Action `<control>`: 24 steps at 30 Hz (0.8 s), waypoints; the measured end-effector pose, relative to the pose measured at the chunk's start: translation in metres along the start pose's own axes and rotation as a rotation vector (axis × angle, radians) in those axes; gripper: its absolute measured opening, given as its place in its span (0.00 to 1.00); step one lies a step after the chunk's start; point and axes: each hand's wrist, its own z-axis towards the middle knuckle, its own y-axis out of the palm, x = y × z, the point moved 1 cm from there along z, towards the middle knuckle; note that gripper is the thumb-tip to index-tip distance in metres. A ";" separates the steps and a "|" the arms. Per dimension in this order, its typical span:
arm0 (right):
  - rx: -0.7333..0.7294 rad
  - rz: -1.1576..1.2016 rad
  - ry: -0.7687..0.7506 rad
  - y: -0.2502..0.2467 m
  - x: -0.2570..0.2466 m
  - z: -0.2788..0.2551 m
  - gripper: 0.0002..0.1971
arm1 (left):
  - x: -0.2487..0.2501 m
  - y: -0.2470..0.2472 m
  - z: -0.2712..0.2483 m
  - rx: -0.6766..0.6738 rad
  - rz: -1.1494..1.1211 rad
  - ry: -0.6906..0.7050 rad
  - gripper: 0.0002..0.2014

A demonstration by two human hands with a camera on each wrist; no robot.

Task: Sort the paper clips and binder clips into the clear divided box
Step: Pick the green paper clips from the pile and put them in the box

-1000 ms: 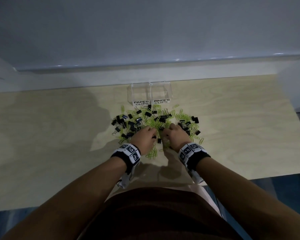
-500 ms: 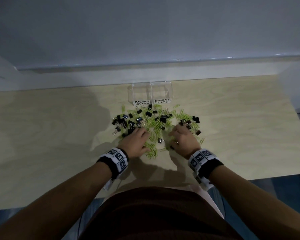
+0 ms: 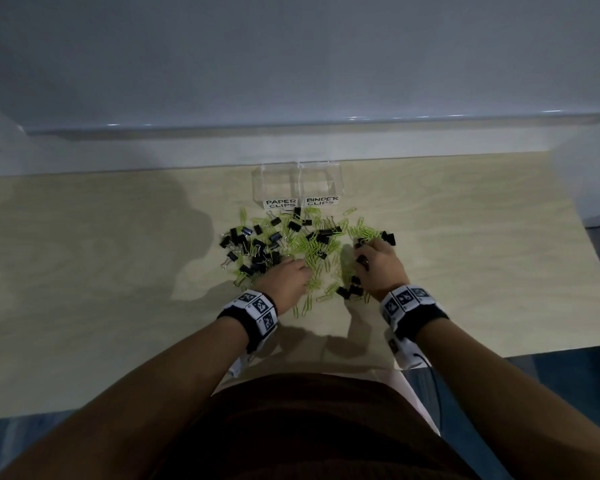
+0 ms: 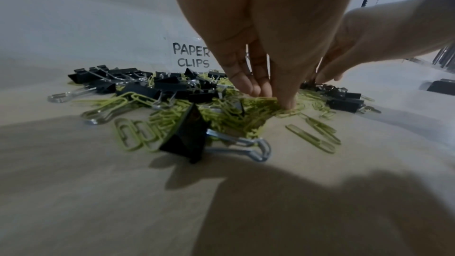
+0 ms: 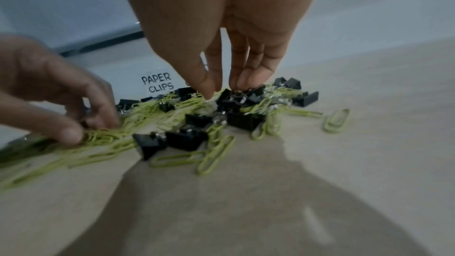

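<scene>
A mixed pile of green paper clips (image 3: 309, 247) and black binder clips (image 3: 257, 244) lies on the wooden table in front of the clear divided box (image 3: 298, 183), labelled PAPER CLIPS on the left and BINDER CLIPS on the right. My left hand (image 3: 300, 271) is at the pile's near edge. In the left wrist view the left hand (image 4: 268, 94) points down and pinches a bunch of green paper clips (image 4: 258, 104). My right hand (image 3: 361, 252) is at the pile's right side. In the right wrist view the right hand (image 5: 224, 90) pinches a black binder clip (image 5: 234, 96). Both compartments look empty.
A few binder clips (image 3: 350, 291) lie apart from the pile beside my right wrist. Loose paper clips (image 3: 305, 306) are scattered towards me. A wall with a ledge (image 3: 291, 123) rises just behind the box. Bare tabletop (image 3: 101, 271) stretches to the left and right.
My hands, close together at the pile's near middle a second ago, have spread apart. The right hand has moved forward onto the binder clips at the right, and the left stays on the paper clips.
</scene>
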 end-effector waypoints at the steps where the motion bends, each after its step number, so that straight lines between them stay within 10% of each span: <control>1: -0.009 -0.006 -0.038 -0.001 0.001 0.000 0.09 | 0.001 0.000 0.000 0.020 -0.017 -0.007 0.21; 7: -0.316 -0.080 -0.068 0.004 -0.032 0.001 0.38 | 0.003 0.000 -0.003 -0.060 0.015 -0.056 0.43; 15: -0.253 0.026 -0.196 0.014 -0.047 -0.011 0.13 | 0.003 -0.012 0.004 0.017 0.004 -0.054 0.12; 24: -0.165 0.081 -0.226 0.006 -0.044 0.005 0.06 | 0.001 -0.030 0.014 -0.039 0.046 0.029 0.08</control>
